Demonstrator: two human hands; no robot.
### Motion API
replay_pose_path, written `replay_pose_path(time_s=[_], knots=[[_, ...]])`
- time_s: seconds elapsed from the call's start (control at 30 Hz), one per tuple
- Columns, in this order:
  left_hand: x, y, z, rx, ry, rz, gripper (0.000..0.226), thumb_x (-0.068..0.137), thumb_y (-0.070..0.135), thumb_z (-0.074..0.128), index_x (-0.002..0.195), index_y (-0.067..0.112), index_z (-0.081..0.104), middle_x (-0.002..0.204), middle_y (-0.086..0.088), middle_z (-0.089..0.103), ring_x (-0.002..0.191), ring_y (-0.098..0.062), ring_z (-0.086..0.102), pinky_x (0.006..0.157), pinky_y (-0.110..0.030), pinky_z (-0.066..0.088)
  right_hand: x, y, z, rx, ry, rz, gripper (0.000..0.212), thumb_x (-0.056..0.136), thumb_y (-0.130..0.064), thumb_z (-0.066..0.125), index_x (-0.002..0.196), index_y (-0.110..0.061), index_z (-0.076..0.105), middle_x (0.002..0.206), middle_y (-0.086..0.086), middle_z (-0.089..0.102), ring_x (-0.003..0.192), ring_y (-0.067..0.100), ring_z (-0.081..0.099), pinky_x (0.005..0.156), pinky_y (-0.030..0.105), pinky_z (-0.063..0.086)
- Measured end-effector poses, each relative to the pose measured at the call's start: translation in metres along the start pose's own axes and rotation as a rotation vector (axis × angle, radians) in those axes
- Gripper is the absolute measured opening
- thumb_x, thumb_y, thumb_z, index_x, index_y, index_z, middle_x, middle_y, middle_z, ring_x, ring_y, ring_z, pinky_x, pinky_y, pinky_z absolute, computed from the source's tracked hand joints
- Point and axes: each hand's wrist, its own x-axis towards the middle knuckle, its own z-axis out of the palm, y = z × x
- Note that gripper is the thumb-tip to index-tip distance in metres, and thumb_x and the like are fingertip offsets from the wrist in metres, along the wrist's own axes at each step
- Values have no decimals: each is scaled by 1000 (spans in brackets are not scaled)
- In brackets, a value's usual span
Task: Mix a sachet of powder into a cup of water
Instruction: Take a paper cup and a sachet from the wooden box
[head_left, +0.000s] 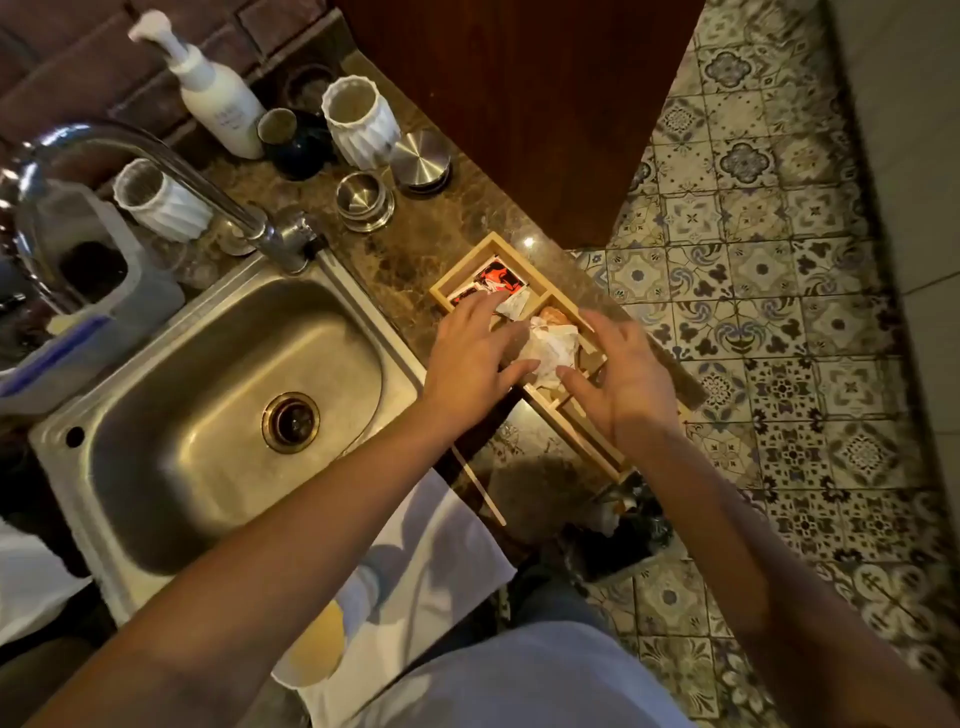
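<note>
Here, seen from above, a person stands at a dark marble counter (415, 249) beside a steel sink (234, 395). A long wooden tray (470, 260) divided into compartments lies on the counter's right edge. Its far compartment holds red, black and white sachets (493, 283); the next holds a crumpled white paper bundle (553, 348). Both hands reach over the tray. The left hand (470, 358) has its fingers spread and fairly straight, fingertips over the sachets and the bundle's left side; whether they press on anything cannot be told. The right hand (621, 374) is also spread, palm down, thumb tip near the bundle's lower edge, gripping nothing. Behind the curved tap (171, 171) stand two white ribbed cups (363, 117), metal lids (421, 158) and a white pump bottle (215, 93). A thin wooden stick (478, 486) lies on the counter below the left wrist.
</note>
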Motion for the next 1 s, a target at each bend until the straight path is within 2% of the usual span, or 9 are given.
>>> replay_pose_path(time_s=[0.23, 0.77, 1.0], knots=[[2, 6, 12, -17, -11, -59, 35, 88, 47, 69, 112, 22, 75, 147, -6, 53, 146, -32, 35, 114, -53, 33, 9, -7, 8, -123, -130, 93, 64, 97, -50, 58, 155, -39, 31, 148, 5, 43, 121, 32, 60, 99, 45, 52], [1, 9, 24, -48, 34, -86, 21, 89, 40, 71, 99, 23, 78, 144, -4, 56, 147, -31, 32, 115, -51, 29, 11, -1, 16, -175, -152, 75, 53, 100, -44, 55, 151, -35, 42, 144, 8, 47, 115, 34, 64, 94, 46, 53], [-2, 15, 26, -81, 28, -85, 18, 89, 38, 71, 98, 24, 78, 143, -1, 56, 147, -30, 31, 115, -52, 29, 10, 3, 19, -147, -115, 38, 43, 99, -38, 59, 141, -38, 53, 131, 4, 54, 108, 30, 66, 89, 44, 56]])
